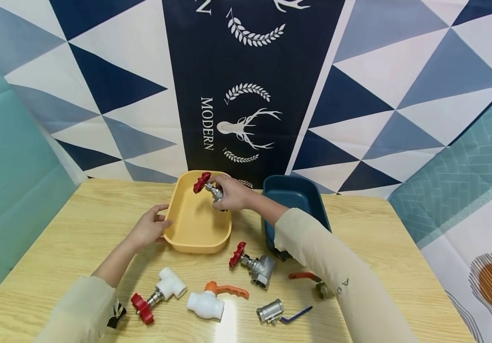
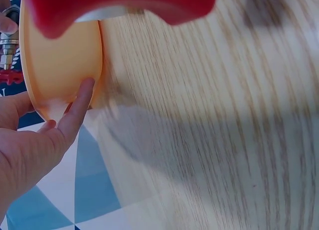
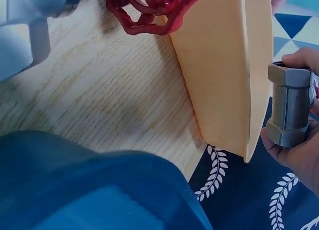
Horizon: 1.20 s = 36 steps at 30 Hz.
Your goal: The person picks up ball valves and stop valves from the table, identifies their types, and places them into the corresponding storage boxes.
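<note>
My right hand [image 1: 234,191] grips a metal gate valve [image 1: 216,191] with a red handwheel [image 1: 202,182] over the yellow bin [image 1: 199,248]. In the right wrist view the valve's hexagonal-ended body [image 3: 289,105] shows between thumb and fingers. The bin's left side is held by my left hand [image 1: 149,227], its digits at the rim and outer wall; the left wrist view shows one finger [image 2: 79,108] lying along that wall. Right of the yellow bin stands a dark blue bin [image 1: 291,183], partly hidden behind my right forearm.
Nearer on the wooden table [image 1: 100,228] lie a white tee valve [image 1: 170,284] with red handwheel, a white ball valve [image 1: 206,305] with orange lever, another metal gate valve [image 1: 261,270], a blue-levered metal valve [image 1: 271,311] and a red-levered valve [image 1: 321,289] beside my right sleeve. A patterned backdrop [image 1: 246,71] rises behind.
</note>
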Each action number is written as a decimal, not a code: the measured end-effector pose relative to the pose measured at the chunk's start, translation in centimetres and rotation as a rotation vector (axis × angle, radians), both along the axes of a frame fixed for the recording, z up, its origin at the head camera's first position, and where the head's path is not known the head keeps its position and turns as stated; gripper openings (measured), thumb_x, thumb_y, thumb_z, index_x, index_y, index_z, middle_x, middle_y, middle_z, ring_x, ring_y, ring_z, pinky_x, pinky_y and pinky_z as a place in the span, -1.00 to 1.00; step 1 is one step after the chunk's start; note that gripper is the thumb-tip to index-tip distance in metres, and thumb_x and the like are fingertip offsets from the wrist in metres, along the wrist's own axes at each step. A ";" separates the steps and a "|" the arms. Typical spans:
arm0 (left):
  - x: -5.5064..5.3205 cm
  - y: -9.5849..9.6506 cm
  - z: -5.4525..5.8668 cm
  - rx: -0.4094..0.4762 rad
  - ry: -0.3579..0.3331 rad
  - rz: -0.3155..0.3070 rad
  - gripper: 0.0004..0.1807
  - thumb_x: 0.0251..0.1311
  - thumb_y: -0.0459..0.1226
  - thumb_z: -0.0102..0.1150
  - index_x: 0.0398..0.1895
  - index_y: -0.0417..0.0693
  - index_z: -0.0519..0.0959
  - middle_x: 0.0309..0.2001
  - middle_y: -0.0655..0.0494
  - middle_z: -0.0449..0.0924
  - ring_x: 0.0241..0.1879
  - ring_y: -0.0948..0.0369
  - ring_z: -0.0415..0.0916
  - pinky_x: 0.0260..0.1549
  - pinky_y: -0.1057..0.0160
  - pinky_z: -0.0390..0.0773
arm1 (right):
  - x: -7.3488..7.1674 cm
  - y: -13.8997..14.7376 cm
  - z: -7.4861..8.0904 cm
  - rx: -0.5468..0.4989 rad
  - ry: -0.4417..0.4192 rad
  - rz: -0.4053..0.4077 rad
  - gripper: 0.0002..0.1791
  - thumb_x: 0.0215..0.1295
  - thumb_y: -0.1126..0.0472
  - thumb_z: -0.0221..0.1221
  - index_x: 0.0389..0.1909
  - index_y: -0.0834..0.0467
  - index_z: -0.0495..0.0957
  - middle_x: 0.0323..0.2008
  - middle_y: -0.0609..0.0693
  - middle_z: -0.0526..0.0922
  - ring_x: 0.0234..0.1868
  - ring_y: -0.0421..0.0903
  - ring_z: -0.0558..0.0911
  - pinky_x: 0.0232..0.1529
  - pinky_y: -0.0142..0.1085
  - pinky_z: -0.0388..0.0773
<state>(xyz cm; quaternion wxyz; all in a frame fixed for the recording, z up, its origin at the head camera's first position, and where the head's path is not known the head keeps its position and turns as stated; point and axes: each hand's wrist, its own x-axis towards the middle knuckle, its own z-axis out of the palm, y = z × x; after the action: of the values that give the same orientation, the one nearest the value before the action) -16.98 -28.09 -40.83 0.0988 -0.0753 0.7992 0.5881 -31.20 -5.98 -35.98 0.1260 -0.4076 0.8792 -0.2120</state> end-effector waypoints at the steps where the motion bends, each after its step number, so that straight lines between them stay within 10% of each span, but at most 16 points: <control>1: 0.0 0.0 0.0 0.004 -0.002 -0.001 -0.36 0.35 -0.37 -0.12 0.42 -0.27 -0.07 0.09 -0.38 0.28 -0.30 0.18 0.57 -0.27 0.05 0.68 | -0.1 -0.1 0.0 0.004 0.000 0.001 -0.28 -0.01 0.15 0.28 0.25 0.16 0.31 0.05 0.10 0.46 -0.04 -0.08 0.44 -0.01 -0.29 0.48; 36: -0.1 -0.1 -0.2 0.049 -0.008 0.017 -0.38 0.36 -0.38 -0.13 0.43 -0.23 -0.06 0.10 -0.38 0.27 -0.14 -0.07 0.57 -0.26 0.04 0.67 | -1.4 -2.2 -1.8 -0.045 0.030 0.035 -0.31 -0.07 0.20 0.27 0.18 0.26 0.37 -0.17 0.11 0.51 -0.17 -0.07 0.47 -0.16 -0.36 0.47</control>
<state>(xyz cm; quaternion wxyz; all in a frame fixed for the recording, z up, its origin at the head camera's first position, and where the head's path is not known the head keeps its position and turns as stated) -17.10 -28.19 -41.02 0.0986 -0.0820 0.7833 0.6082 -32.57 -8.15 -37.81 0.1071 -0.4286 0.8688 -0.2235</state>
